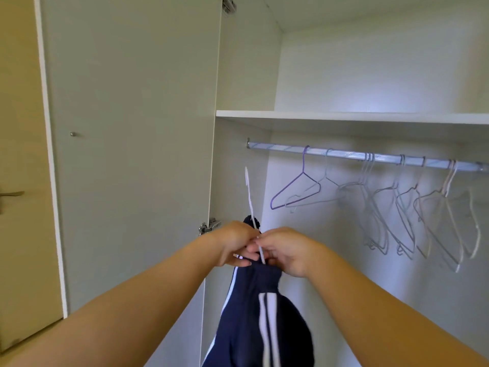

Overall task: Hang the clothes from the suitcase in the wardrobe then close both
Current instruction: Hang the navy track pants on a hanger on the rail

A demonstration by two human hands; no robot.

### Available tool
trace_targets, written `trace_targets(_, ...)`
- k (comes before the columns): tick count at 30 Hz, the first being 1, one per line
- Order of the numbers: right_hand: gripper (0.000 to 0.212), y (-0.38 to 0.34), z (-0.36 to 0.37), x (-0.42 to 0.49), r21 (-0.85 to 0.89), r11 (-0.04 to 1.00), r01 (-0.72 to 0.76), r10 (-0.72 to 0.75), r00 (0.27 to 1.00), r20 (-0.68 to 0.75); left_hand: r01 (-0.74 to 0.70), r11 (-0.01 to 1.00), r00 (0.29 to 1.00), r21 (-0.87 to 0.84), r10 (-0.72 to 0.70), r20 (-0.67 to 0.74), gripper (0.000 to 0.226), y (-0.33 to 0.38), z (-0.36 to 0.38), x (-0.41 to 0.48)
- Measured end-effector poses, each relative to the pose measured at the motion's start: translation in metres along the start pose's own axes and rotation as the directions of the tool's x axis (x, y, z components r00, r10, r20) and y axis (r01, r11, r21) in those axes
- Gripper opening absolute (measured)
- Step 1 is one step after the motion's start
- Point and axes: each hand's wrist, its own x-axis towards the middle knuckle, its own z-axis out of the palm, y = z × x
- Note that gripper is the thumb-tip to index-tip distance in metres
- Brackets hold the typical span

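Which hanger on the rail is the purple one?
The leftmost hanger on the rail: its wire is purple, while the other hangers to its right are pale white or grey.

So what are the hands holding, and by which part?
Both the left hand and right hand pinch a white hanger low on its wire, with the top of a navy striped garment bunched there.

home bedroom | open wardrobe (246, 75) | rail (344, 156) of hangers (296, 192) | room door (16, 181)
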Motion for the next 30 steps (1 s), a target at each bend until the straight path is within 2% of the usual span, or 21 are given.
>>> trace_targets(4, 0.025, -0.003, 0.003, 0.011, -0.026, 0.999, 0.035, -0.035, 0.999, -0.026, 0.043, 0.999, 0.995, -0.010, -0.044, -0.095, 0.026, 0.009, -0.002, 0.008)
trace_targets(8, 0.010, -0.008, 0.000, 0.020, -0.103, 0.993, 0.049, -0.050, 0.999, -0.007, 0.088, 0.995, 0.974, 0.036, -0.078, -0.213, 0.029, 0.016, -0.008, 0.024)
trace_targets(11, 0.008, -0.014, -0.016, 0.034, -0.147, 0.987, 0.065, -0.080, 0.991, -0.104, 0.073, 0.992, 0.959, 0.101, -0.042, -0.280, 0.034, 0.023, -0.023, 0.043)
trace_targets(13, 0.005, -0.019, -0.026, 0.047, -0.135, 0.988, 0.074, -0.095, 0.983, -0.156, 0.057, 0.975, 0.946, 0.213, 0.016, -0.323, 0.028, 0.026, -0.033, 0.061)
trace_targets(16, 0.012, -0.032, -0.042, 0.079, -0.124, 0.988, 0.088, -0.117, 0.962, -0.248, 0.084, 0.851, 0.921, 0.518, 0.132, -0.366, 0.015, 0.028, -0.047, 0.101)
trace_targets(20, 0.017, -0.057, -0.066, 0.133, -0.111, 0.988, 0.107, -0.142, 0.913, -0.382, -0.046, 0.775, 0.888, 0.631, 0.322, -0.330, 0.026, 0.042, -0.063, 0.155)
trace_targets(22, 0.018, -0.068, -0.076, 0.163, -0.105, 0.986, 0.132, -0.164, 0.893, -0.420, -0.117, 0.780, 0.890, 0.615, 0.358, -0.284, 0.031, 0.053, -0.072, 0.188)
trace_targets(30, 0.019, -0.121, -0.093, 0.279, -0.034, 0.983, 0.181, -0.178, 0.883, -0.435, -0.266, 0.769, 0.855, 0.581, 0.467, -0.226, 0.013, 0.106, -0.109, 0.319)
